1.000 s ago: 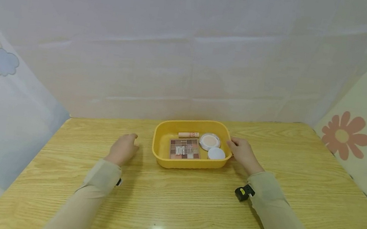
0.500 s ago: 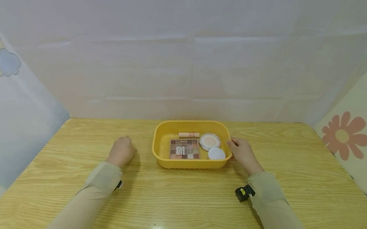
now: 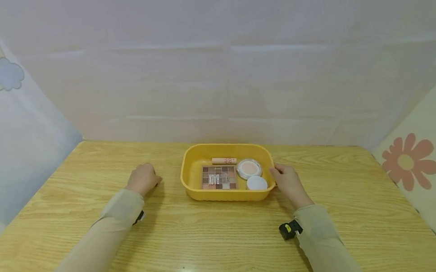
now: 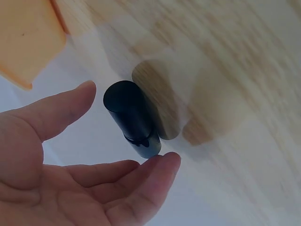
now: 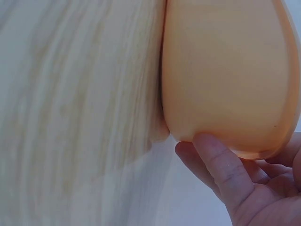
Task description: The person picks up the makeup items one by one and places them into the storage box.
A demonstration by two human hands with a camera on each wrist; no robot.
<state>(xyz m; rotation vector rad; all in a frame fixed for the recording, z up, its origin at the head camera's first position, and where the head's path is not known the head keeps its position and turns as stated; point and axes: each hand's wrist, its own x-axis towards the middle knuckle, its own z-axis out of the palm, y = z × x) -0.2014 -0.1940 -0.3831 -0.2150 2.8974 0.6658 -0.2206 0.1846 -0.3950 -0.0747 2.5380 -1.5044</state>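
Note:
My left hand is low over the table, left of the yellow basket. In the left wrist view a small black tube, like a lipstick, is between the thumb and the loosely bent fingers. Its narrower grey end is right at the fingertips, while the thumb stands apart from it. My right hand grips the basket's right end, with fingers on its outer wall. Inside the basket lie an eyeshadow palette, a peach-coloured tube, a round clear-rimmed compact and a round white-lidded container.
The wood-grain table runs back to a pale cloth wall. More cloth hangs at the left and right sides, the right one with a printed flower.
My left hand has come down slightly, and its fingers, which pointed toward the basket, are now lower and more tucked under. The right hand and the basket have stayed in place.

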